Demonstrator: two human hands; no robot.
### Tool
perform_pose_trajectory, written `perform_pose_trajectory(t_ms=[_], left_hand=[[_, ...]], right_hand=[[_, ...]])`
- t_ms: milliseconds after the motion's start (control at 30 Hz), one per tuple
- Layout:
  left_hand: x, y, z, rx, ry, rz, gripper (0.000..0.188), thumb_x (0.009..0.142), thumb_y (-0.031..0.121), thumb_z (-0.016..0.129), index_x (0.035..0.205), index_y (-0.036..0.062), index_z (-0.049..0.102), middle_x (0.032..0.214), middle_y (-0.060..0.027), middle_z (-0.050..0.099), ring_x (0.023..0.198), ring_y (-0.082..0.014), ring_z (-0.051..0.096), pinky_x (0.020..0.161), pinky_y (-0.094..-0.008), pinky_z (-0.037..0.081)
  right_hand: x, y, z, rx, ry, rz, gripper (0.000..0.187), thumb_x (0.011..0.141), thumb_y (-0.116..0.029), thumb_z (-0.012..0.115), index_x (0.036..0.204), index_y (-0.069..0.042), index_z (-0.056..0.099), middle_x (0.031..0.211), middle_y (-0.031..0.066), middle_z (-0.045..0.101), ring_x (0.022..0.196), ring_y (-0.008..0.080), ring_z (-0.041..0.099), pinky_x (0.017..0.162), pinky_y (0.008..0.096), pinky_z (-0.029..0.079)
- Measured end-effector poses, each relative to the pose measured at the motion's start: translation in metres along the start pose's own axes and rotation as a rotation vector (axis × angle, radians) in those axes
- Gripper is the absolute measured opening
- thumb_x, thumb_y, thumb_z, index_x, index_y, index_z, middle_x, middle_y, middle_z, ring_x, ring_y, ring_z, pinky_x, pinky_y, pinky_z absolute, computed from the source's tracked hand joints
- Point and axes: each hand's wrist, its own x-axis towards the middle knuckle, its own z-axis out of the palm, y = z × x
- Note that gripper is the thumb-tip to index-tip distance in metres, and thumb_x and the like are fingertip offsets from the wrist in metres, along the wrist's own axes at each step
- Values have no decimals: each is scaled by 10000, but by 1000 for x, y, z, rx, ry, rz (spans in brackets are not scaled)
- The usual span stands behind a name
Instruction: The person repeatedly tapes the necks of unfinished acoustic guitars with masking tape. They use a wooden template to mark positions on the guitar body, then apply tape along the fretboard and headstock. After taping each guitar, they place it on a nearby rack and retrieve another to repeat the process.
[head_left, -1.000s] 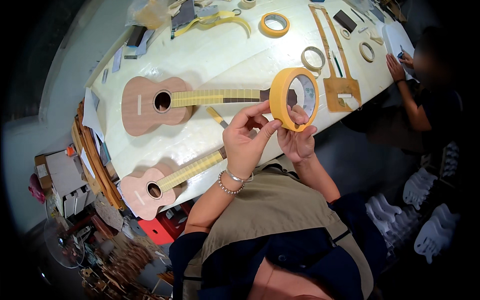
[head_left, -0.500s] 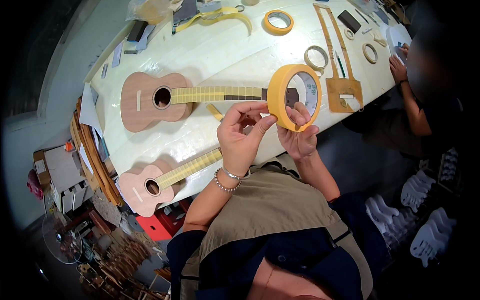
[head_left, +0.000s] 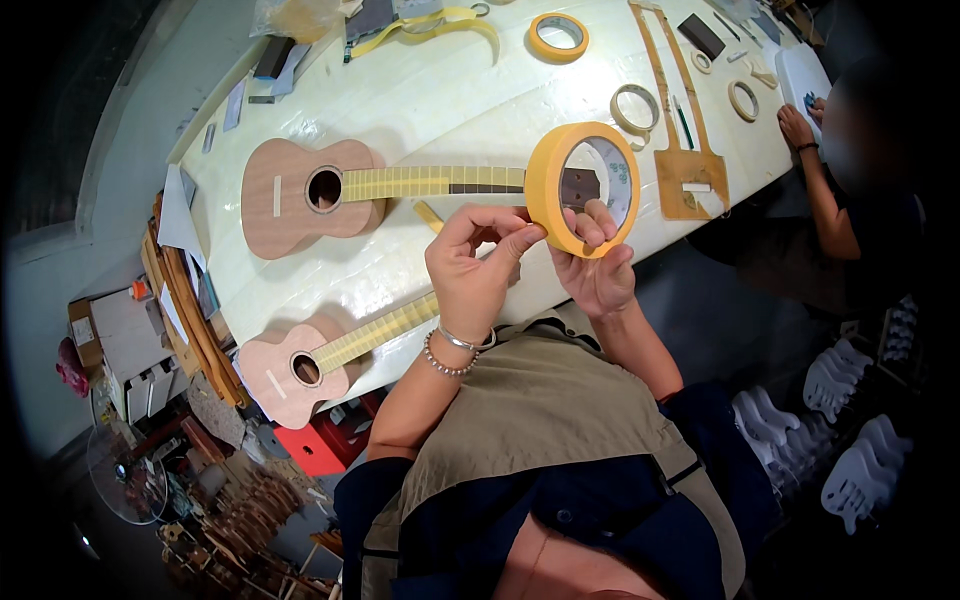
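A wide roll of yellow masking tape (head_left: 546, 185) is raised above the table in front of me. My right hand (head_left: 600, 282) grips its lower rim, with fingers hooked through the core. At the roll's lower left side, my left hand (head_left: 468, 270) pinches with thumb and forefinger against the tape; whether a loose end is between them is too small to tell. Behind the roll lies an unfinished ukulele (head_left: 290, 225), its fretboard mostly covered in yellow tape and its dark headstock partly seen through the core. A second ukulele (head_left: 325, 395) with a taped fretboard lies nearer, at lower left.
The pale table (head_left: 440, 110) holds another yellow tape roll (head_left: 558, 38), a thinner roll (head_left: 634, 108), a brown frame-like template (head_left: 690, 205) and a dark block (head_left: 701, 35). A co-worker's hand (head_left: 796, 127) rests on a white piece at right. White guitar-shaped bodies (head_left: 865, 475) stand lower right.
Both hands and the tape roll have shifted slightly left. The roll has turned a little, showing more of its opening. The co-worker's hands have moved slightly on the white piece.
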Motion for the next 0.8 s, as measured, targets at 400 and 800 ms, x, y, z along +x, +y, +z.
perform_pose_trajectory(t_ms=[400, 800], left_hand=[[9, -2, -13, 63, -87, -66, 102, 798, 36, 688, 883, 5, 641, 837, -18, 609, 723, -63, 548, 683, -210, 461], [26, 12, -37, 345, -314, -8, 52, 740, -17, 652, 764, 20, 623, 895, -43, 576, 831, -119, 543, 784, -259, 427]], right_hand=[[-2, 1, -4, 1, 25, 1, 213, 867, -244, 620, 989, -139, 480, 1050, 13, 605, 1275, 215, 421, 1084, 394, 358], [1, -8, 9, -108, 87, 74, 198, 872, -246, 617, 967, -129, 488, 1013, 34, 640, 1227, 244, 481, 1006, 367, 439]])
